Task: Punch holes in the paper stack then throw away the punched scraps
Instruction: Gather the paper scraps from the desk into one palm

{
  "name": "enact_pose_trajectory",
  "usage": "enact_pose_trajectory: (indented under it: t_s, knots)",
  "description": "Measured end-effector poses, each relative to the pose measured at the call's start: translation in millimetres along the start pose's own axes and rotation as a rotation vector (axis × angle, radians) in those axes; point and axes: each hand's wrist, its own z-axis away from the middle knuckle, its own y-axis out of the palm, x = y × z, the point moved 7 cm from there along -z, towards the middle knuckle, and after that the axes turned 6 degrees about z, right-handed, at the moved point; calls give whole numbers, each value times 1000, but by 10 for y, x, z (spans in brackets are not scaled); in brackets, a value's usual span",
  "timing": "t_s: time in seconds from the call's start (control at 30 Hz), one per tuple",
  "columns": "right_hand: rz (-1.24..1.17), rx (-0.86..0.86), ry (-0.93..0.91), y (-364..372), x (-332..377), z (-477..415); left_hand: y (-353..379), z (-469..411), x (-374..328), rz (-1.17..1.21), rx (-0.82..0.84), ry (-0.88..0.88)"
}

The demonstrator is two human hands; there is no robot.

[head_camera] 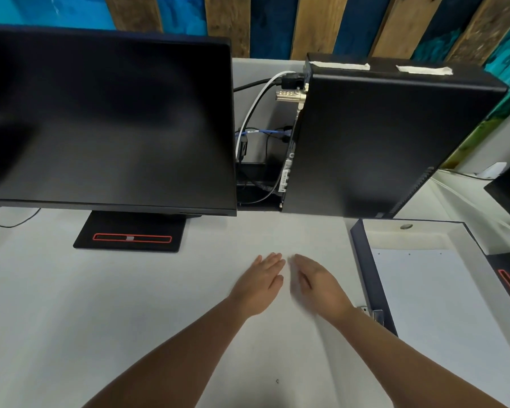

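The left hand (261, 285) and the right hand (321, 287) were held flat and close together over the white table (130, 319), fingers straight and side by side. Each grip was open and nothing was held; whether the palms touched the surface could not be told. The paper stack (430, 304) was seen lying to the right, inside an open dark-edged folder (362, 260), beside the right forearm and well apart from the left hand. Three tiny marks, taken to be punched holes, were visible along its far edge. No punch was in view and no scraps could be made out, apart from one small dark speck (277, 381) on the table, too small to be identified. Behind the hands a dark monitor (109, 122) and a black computer tower (380, 136) were seen. The sheets were judged light, thin and floppy, liable to slide over one another and fan out if lifted by one corner, so they were thought best taken by opposite edges, squared and pinched firmly. Scraps, if present, would be tiny and easily scattered, and were judged best swept together with flat hands and cupped.
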Motion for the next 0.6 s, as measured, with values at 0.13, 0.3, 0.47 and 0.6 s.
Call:
enact_pose_trajectory:
  t_s: [0.13, 0.3, 0.47, 0.6]
  knots:
    - [138, 40, 103, 102, -132, 116, -16, 79, 10, 4, -29, -5]
    - [109, 171, 1, 211, 57, 199, 32, 115, 19, -69, 29, -1]
    - [72, 90, 181, 34, -210, 34, -7, 161, -24, -8, -9, 40]
    - [222, 204, 230, 74, -345, -137, -85, 206, 37, -21, -88, 20]
